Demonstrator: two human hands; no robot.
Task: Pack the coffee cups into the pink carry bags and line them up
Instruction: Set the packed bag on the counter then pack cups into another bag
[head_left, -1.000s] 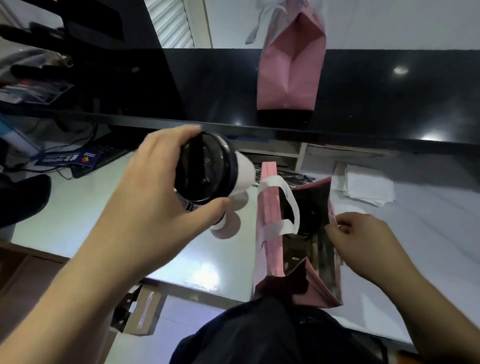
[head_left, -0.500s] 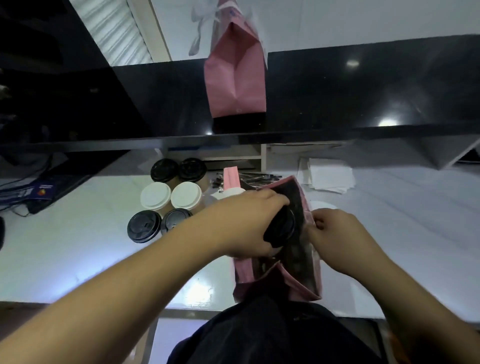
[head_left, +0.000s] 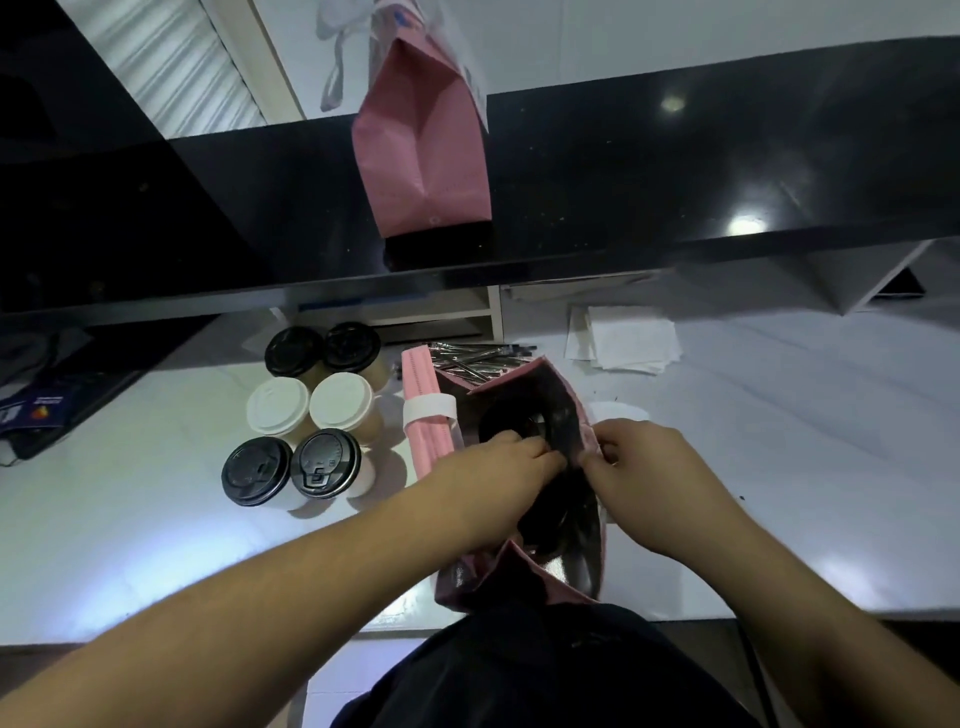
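Observation:
An open pink carry bag stands on the white counter right in front of me. A black cup lid shows inside it, and another dark lid lies lower, under my hands. My left hand reaches over the bag's mouth with curled fingertips on the right rim. My right hand pinches that same rim from the outside. Several lidded coffee cups, black-lidded and white-lidded, stand grouped to the left. A second pink bag stands upright on the black upper shelf.
A banded stack of flat pink bags lies just left of the open bag, with wrapped straws behind. White napkins sit at the back right. A dark device lies at far left.
My left hand carried a black-lidded cup from the left and lowered it into the open bag. Now the hand is off the cup, with fingers at the rim. My right hand kept holding the bag's edge.

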